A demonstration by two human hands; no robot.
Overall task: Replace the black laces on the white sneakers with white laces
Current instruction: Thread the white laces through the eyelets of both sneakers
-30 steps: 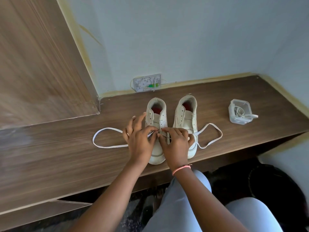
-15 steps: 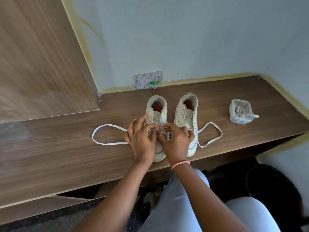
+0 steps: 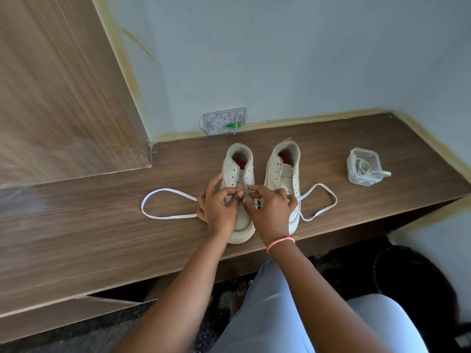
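- Both my hands sit over the front of the left sneaker (image 3: 238, 189), fingers curled; they have crept a little farther up the eyelet rows than a second ago, when they worked nearer the toe.
- Left hand (image 3: 219, 207): thumb and forefinger pinch the white lace (image 3: 163, 203) just at the shoe's left eyelet row, the other fingers bent loosely beside the shoe's left wall.
- Right hand (image 3: 270, 212): its fingertips (image 3: 251, 193) pinch the same lace at the tongue's middle, right against my left fingertips. A pink band (image 3: 280, 242) circles that wrist.
- On the left, the lace's slack loop lies flat on the wooden shelf (image 3: 102, 238), and it looks slightly narrower and drawn closer to my hand than before.
- On the right, the other loop trails out from behind my right hand, past the near part of the right sneaker (image 3: 283, 171), much as it lay earlier.
- Neither sneaker has shifted: they stand side by side, toes toward me, heels toward the far wall, upper eyelets unlaced.
- Well to the right, a clear plastic box (image 3: 363, 169) holds another coiled white lace, one end hanging over its rim, unchanged.
- At the far wall, behind the shoes, sits a white socket plate (image 3: 224, 121).
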